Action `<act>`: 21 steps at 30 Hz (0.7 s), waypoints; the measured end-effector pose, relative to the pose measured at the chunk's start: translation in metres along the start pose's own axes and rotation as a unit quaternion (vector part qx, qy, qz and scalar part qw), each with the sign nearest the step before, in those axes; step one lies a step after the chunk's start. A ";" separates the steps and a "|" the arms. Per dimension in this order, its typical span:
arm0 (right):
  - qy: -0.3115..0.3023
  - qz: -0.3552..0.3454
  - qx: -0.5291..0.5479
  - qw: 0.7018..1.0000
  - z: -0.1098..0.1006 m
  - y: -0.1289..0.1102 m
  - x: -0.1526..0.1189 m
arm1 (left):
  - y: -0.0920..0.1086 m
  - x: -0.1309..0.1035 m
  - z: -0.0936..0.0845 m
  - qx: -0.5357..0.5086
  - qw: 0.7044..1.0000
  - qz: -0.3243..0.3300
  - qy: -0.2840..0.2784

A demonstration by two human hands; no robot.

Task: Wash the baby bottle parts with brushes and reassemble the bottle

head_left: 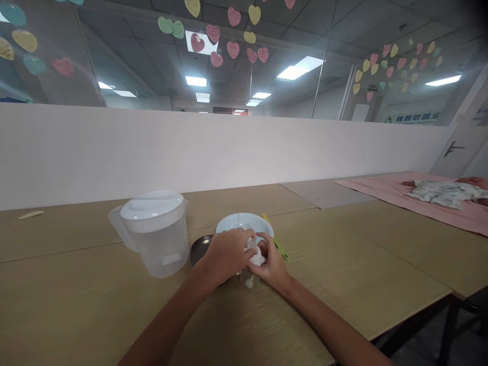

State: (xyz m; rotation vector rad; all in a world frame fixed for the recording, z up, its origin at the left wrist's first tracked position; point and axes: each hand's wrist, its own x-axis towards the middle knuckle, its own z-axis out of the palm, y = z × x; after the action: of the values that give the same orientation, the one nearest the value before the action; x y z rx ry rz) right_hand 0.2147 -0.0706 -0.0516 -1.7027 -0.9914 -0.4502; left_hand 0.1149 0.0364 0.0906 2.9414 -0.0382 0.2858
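My left hand (231,249) is closed over the top of a small baby bottle teat (251,243), clear and held just in front of the white bowl (244,219). My right hand (272,262) grips the white collar (256,258) at its base, fingers curled round it. Both hands meet on this one piece, and they hide part of it. Below them a small pale thing (249,282) shows, its kind unclear. Partly behind my left wrist lies a round metal dish (199,248).
Left of the bowl stands a lidded clear plastic pitcher (162,239). A green handle (281,250) and a yellow piece (265,218) stick out right of the bowl. Far right, a doll-like figure in patterned cloth (444,193) lies on a pink blanket (385,186). A white wall (213,152) borders the table.
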 end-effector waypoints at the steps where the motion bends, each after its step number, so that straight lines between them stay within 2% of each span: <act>1: -0.002 -0.004 -0.003 1.000 0.000 0.000 0.000 | -0.001 0.000 -0.002 -0.012 1.000 0.009 -0.009; 5: -0.006 -0.007 -0.034 0.999 -0.002 -0.001 0.000 | -0.002 0.004 0.001 -0.006 1.000 -0.008 0.009; 9: -0.014 -0.009 -0.056 0.998 -0.004 -0.002 0.000 | -0.005 0.010 0.005 0.012 0.996 -0.050 0.071; 13: -0.017 -0.009 -0.078 0.997 -0.006 -0.003 0.001 | -0.013 0.013 0.000 -0.013 0.987 -0.081 0.140; 17: -0.035 -0.044 -0.106 0.993 -0.009 -0.008 0.002 | -0.024 0.012 -0.009 -0.072 0.973 -0.071 0.207; 21: -0.039 -0.082 -0.110 0.990 -0.011 -0.018 0.004 | -0.032 0.009 -0.017 -0.109 0.967 -0.046 0.227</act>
State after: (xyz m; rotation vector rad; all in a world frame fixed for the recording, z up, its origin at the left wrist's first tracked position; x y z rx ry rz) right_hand 0.2051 -0.0776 -0.0340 -1.8535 -1.1798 -0.6222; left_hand 0.1220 0.0712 0.1033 2.5819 0.1209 0.8716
